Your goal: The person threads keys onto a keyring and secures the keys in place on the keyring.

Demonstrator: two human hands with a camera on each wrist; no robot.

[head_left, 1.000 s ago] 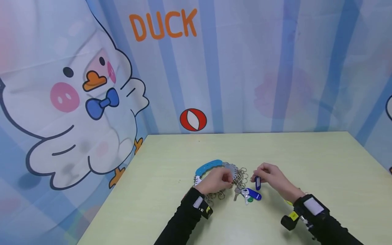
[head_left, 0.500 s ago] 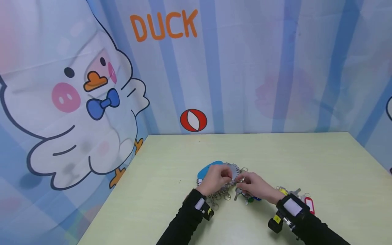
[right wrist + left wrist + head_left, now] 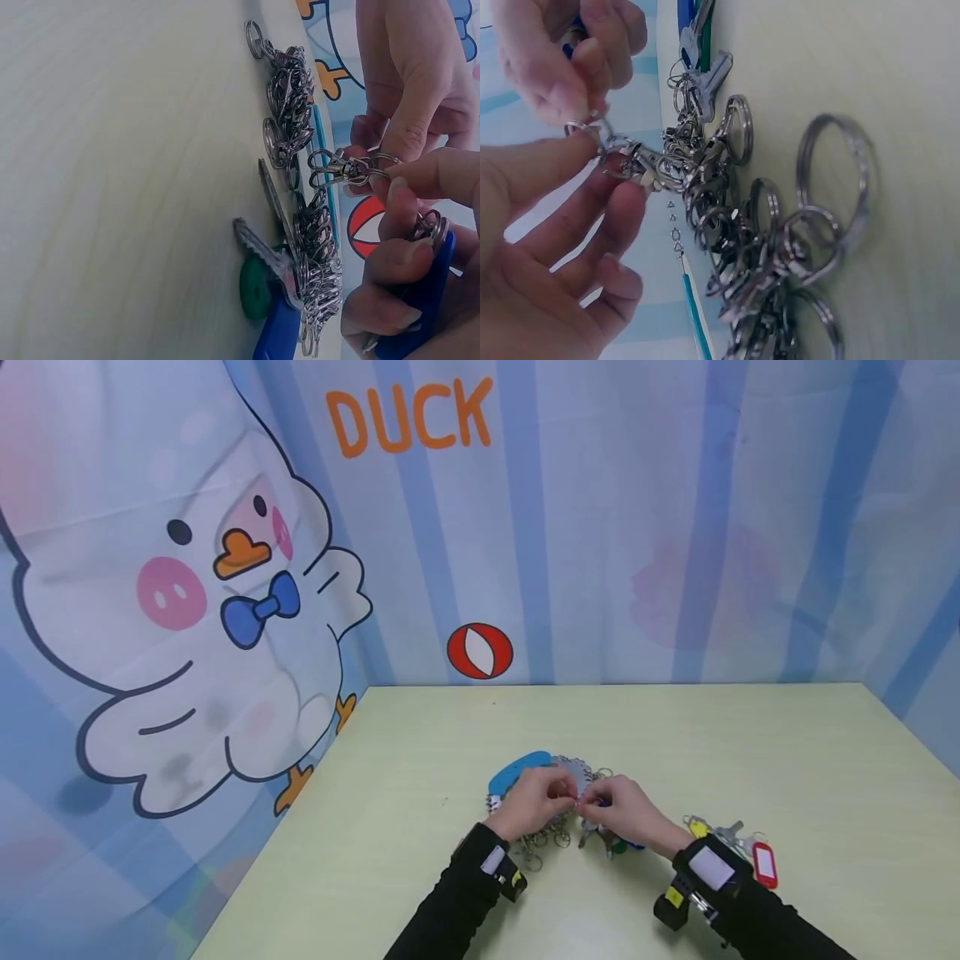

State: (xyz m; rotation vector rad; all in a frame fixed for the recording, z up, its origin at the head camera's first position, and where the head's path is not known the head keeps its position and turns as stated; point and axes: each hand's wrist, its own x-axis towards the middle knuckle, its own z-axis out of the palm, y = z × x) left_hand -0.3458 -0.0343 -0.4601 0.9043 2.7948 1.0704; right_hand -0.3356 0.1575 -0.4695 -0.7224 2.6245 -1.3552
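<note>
Looks like they're at the fiddly bit, joining or separating ring (image 3: 387, 157) and tag: left hand (image 3: 532, 797) pinches a shiny metal clasp (image 3: 345, 170) mid-table, right hand (image 3: 615, 806) curls round a smooth blue plastic tag (image 3: 427, 307), fingertips at the clasp's round ring. Next probably calls for prying its coils. Jagged keys (image 3: 264, 244) lie right, tangled wiry clasps (image 3: 765, 247) left.

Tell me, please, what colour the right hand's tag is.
The tag is blue, clearest in the right wrist view.
</note>
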